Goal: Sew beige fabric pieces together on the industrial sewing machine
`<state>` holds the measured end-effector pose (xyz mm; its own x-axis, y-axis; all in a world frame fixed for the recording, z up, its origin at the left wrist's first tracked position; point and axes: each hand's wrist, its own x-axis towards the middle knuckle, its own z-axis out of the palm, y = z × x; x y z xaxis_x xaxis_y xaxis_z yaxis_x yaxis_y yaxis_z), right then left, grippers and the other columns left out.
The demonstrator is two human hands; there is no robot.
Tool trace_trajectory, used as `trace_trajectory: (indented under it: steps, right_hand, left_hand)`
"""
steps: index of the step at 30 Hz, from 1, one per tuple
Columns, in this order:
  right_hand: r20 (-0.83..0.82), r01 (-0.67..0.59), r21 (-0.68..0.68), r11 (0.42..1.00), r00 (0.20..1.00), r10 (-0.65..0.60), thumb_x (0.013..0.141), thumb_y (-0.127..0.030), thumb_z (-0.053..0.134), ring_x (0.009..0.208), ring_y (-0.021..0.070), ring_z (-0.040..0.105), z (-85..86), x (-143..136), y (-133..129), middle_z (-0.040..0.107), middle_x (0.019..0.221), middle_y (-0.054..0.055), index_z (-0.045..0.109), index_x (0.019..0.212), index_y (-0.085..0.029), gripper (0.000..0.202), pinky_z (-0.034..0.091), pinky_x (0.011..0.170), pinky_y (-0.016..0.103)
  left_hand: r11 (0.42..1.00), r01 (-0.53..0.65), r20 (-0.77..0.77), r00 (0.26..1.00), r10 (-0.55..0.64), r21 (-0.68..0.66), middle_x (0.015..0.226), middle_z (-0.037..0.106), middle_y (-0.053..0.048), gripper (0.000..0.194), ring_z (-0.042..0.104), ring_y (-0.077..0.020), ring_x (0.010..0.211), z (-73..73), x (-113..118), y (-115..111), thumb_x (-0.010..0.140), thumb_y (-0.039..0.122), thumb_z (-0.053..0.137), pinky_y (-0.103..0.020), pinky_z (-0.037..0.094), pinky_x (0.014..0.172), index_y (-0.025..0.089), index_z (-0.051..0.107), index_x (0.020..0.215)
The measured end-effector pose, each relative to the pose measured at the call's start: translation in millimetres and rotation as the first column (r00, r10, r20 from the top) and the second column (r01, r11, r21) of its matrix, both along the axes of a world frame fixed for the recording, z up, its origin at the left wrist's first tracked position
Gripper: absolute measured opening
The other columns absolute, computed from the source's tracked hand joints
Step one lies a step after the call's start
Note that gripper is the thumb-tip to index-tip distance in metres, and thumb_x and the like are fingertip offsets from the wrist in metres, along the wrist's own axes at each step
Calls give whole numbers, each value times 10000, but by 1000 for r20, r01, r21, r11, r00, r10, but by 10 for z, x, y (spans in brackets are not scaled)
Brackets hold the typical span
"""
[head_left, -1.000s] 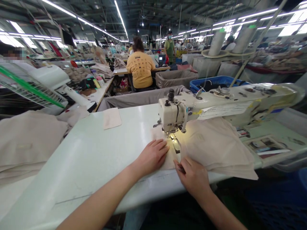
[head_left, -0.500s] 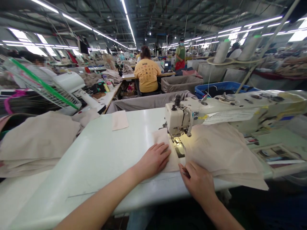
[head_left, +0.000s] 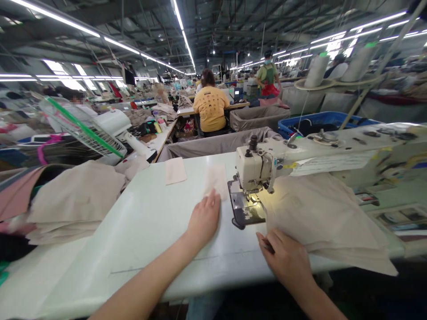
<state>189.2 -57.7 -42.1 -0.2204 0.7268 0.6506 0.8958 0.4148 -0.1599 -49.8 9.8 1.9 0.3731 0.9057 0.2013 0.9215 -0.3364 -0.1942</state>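
Note:
My left hand (head_left: 204,217) lies flat and open on the pale table, its fingertips on the near end of a small beige fabric piece (head_left: 216,175). To the right stands a sewing machine (head_left: 255,164) with a lit needle area and a bare metal plate (head_left: 245,209) under it. My right hand (head_left: 287,255) is closed near the table's front edge, fingers curled round a small dark thing that I cannot make out. Beside that hand, a stack of larger beige fabric panels (head_left: 323,213) lies under the machine arm.
Another small beige piece (head_left: 175,170) lies farther left on the table (head_left: 156,231). A fabric pile (head_left: 76,195) and a tilted white fan (head_left: 113,122) stand left. Behind the machine are a blue basket (head_left: 333,119), thread cones (head_left: 316,71) and a seated person (head_left: 211,106).
My left hand has slid the small beige piece leftward and away from the needle, uncovering the metal plate. My right hand keeps its curled grip near the fabric stack. The view has shifted slightly.

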Motion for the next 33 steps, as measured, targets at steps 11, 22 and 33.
trace_trajectory:
  steps: [11, 22, 33]
  right_hand:
    - [-40, -78, -294, 953, 997, 70, 949, -201, 549, 963, 182, 693, 529, 791, -62, 690, 1192, 70, 655, 1165, -219, 241, 535, 745, 269]
    - [-45, -130, -476, 870, 991, 124, 929, -216, 568, 1016, 191, 722, 536, 1232, 91, 710, 1272, 14, 724, 1075, -262, 218, 576, 852, 319]
    - [133, -318, -274, 907, 922, 364, 916, -148, 507, 753, 184, 634, 813, 558, -305, 728, 891, 41, 691, 956, -215, 200, 431, 588, 295]
  left_hand:
    - [997, 34, 194, 980, -46, 64, 1390, 598, -186, 412, 551, -348, 1307, -276, -190, 288, 1002, 281, 360, -540, 464, 1074, 137, 605, 1299]
    - [1000, 4, 212, 977, -7, 16, 1389, 602, -176, 421, 549, -347, 1305, -192, -165, 282, 994, 283, 355, -532, 448, 1086, 129, 623, 1281]
    - [633, 774, 413, 574, -707, 7, 1510, 506, -154, 601, 398, -266, 1461, 235, 676, -247, 950, 179, 505, -477, 403, 1175, 161, 341, 1527]
